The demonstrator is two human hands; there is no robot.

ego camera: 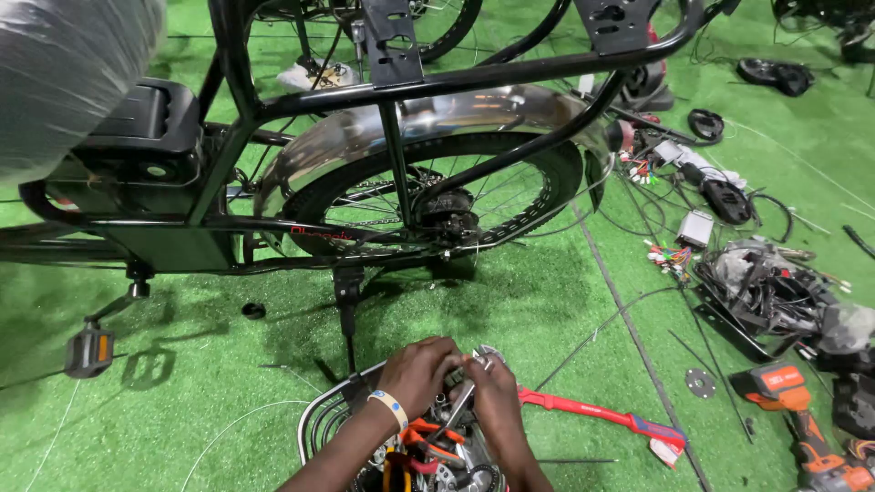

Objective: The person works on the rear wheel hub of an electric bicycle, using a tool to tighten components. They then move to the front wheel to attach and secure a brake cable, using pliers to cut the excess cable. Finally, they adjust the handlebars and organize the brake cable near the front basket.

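Note:
Both my hands meet over a black wire basket full of tools at the bottom middle. My left hand is curled, with a pale band on the wrist, and its fingers close around a small metal part. My right hand presses in from the right onto the same part. A metal wrench slants down under the hands among orange-handled tools. A red-handled tool lies on the turf just right of the basket.
A black bicycle stands ahead on its kickstand, rear wheel under a chrome mudguard, a pedal at the left. Wires, a small grey box and black parts litter the green turf at the right. An orange power drill lies bottom right.

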